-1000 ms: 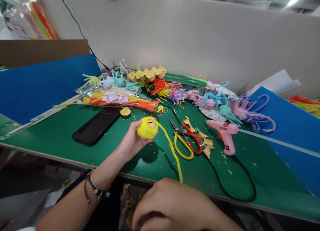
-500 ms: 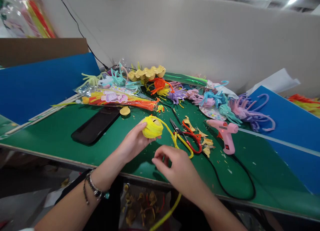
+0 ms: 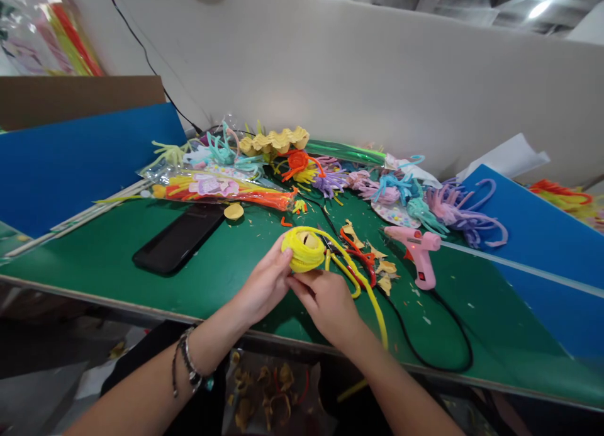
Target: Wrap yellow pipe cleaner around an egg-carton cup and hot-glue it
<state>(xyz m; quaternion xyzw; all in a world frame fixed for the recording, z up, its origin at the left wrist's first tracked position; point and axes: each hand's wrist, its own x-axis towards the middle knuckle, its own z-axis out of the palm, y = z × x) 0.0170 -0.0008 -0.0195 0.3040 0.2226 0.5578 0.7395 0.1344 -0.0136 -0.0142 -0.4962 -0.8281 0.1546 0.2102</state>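
My left hand [image 3: 267, 282] is closed around a ball wrapped in yellow pipe cleaner [image 3: 302, 253], with a dark slit over a pale patch on its upper side. My right hand [image 3: 330, 301] is up against the underside of the ball, fingers curled and tips pressed together; whatever they pinch is hidden. A loose yellow pipe cleaner [image 3: 375, 297] runs from the ball to the right and down past my right wrist. Just behind the ball lie red-handled scissors [image 3: 365, 266], partly covered by yellow strands.
A pink glue gun [image 3: 422, 253] stands at right, its black cord [image 3: 450, 367] looping forward. Cardboard scraps [image 3: 385, 269] lie beside it. At left are a black phone [image 3: 177, 241] and bagged orange-yellow pipe cleaners [image 3: 226, 190]. Pastel pipe-cleaner bundles [image 3: 391, 187] and an egg carton [image 3: 274, 141] line the back.
My right hand has moved up to the ball from below right. The ball in my left hand has shifted right and slightly down, and the loose strand now arcs over to the right.
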